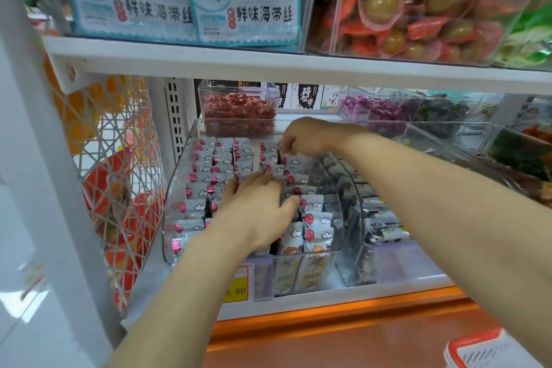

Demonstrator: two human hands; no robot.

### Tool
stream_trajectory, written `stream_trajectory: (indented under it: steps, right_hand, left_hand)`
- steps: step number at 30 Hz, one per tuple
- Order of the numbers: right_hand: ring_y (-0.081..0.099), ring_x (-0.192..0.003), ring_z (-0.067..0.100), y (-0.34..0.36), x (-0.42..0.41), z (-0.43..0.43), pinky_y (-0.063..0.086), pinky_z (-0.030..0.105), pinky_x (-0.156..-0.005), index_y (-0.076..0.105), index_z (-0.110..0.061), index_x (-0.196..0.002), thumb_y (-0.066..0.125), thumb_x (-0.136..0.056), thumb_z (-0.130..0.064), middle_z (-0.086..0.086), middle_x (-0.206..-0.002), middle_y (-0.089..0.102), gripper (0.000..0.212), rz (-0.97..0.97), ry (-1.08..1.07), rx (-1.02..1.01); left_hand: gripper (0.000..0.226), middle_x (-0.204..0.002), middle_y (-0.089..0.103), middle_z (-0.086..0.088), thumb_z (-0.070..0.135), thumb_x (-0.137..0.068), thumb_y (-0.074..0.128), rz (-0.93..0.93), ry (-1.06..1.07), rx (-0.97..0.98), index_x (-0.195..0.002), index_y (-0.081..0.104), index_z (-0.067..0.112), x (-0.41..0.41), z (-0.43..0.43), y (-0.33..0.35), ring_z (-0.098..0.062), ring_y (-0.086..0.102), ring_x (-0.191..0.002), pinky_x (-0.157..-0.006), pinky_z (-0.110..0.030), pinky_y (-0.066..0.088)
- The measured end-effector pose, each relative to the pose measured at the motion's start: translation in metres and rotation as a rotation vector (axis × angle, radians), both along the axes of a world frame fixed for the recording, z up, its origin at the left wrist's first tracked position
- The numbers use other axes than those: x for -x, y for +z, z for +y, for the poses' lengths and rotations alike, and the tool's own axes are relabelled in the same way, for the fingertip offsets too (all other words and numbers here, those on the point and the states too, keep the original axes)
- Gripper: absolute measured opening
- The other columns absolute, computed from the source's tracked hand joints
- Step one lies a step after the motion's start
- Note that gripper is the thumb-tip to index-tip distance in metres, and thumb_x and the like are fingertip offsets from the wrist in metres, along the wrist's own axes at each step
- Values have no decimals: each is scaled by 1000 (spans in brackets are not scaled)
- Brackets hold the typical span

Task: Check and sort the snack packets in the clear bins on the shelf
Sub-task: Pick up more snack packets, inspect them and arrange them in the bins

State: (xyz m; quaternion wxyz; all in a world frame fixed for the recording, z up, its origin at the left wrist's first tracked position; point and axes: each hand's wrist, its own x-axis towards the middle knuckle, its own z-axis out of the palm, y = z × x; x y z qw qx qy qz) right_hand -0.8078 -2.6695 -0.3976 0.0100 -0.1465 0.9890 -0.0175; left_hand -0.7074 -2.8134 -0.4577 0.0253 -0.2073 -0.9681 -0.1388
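- The clear bin (168,236) sits at the left end of the lower shelf, open at the top, its front wall at the shelf lip.
- Above the bin, the upper shelf board (298,67) runs across. Both forearms pass under it with open room between the board and the bin's rim.
- Left of the bin stands a white mesh side panel (125,140), with a narrow strip of bare shelf between them.
- Just right of the bin, a second clear bin (355,236) of dark packets stands wall to wall with it.
- Behind the bin, a smaller bin of red sweets (239,92) closes off the back.
- Below the bin's front wall hang a yellow price tag (239,288) and then an orange ledge (328,315).
- Inside the bin, the snack packets (206,178), grey with a red balloon and white clouds, stand upright in tight rows from front to back, with a thin gap between the left rows and the right row.
- The left hand (260,203) lies in the middle of the bin, its fingers (242,187) nearly straight across the packet tops. Its thumb tip presses against the right row, and it grips nothing.
- The right hand (304,136) hangs over the bin's back right part, knuckles up and fingers curled down. Its fingertips (285,150) pinch the top edge of the back packet (280,160) in the right row.
- That packet sits directly under the right hand and beyond the left hand's fingertips.
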Motion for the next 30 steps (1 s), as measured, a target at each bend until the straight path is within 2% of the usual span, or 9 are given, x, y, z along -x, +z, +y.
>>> stream_trajectory:
  steps: [2,5,9,12,14,18,21,25,30]
  right_hand:
    - [58,-107,21,3,8,3,39,25,-84,67,-11,-108,49,-90,1,8,-122,62,29,155,-32,85]
    - [58,-108,26,1,18,0,43,29,-87,68,-12,-106,52,-89,-1,11,-123,60,26,274,-67,42]
    - [45,-121,35,-10,23,-11,41,40,-96,66,-10,-107,54,-88,-3,18,-126,52,23,275,-110,-156]
    - [39,-120,42,-15,19,-17,39,40,-94,63,-8,-93,52,-88,-2,23,-136,39,13,275,-156,-248]
    - [44,-115,39,-13,16,-17,41,36,-87,60,-7,-88,53,-88,-3,22,-133,41,8,236,-159,-252]
    - [57,-91,28,2,7,-9,46,32,-73,61,-2,-91,50,-87,0,13,-99,58,12,206,-98,-82]
    - [49,-80,25,6,-18,-4,38,33,-67,48,-6,-83,43,-85,5,9,-86,50,12,359,-50,-18]
    - [43,-76,23,2,-61,3,34,34,-64,46,-10,-92,44,-90,-1,4,-85,42,9,570,-101,78]
    - [50,-79,26,-10,-116,17,40,37,-64,52,-3,-89,52,-90,-7,10,-89,55,4,799,-215,511]
  left_hand:
    - [52,-152,28,-2,49,-96,27,5,-8,-5,-138,40,20,0,-1,0,-18,17,-142,-115,-46,3]
    - [50,-150,32,-5,48,-96,29,1,-7,-10,-132,45,17,-2,-1,0,-21,20,-140,-116,-47,6]
    - [44,-136,44,-7,46,-95,32,2,-9,-43,-118,51,13,-4,-2,3,-24,31,-132,-113,-49,15]
    - [45,-141,41,-7,45,-95,34,15,-21,-51,-122,50,13,-4,-3,3,-24,29,-134,-114,-49,15]
    - [44,-142,41,-7,44,-95,35,10,-19,-66,-122,51,13,-3,-4,4,-24,29,-134,-114,-48,16]
    - [24,-107,51,-9,39,-94,40,13,5,-109,-90,44,16,-6,-5,10,-29,43,-115,-104,-45,31]
    - [24,-85,42,-2,33,-94,43,69,19,-192,-86,46,11,-10,-7,13,-28,47,-97,-85,-38,38]
    - [28,-101,60,-9,24,-94,44,155,43,-352,-109,59,6,-15,-11,15,-28,54,-96,-79,-34,45]
    - [32,-123,59,-11,18,-96,44,214,105,-525,-124,55,6,-24,-15,20,-23,54,-109,-75,-22,33]
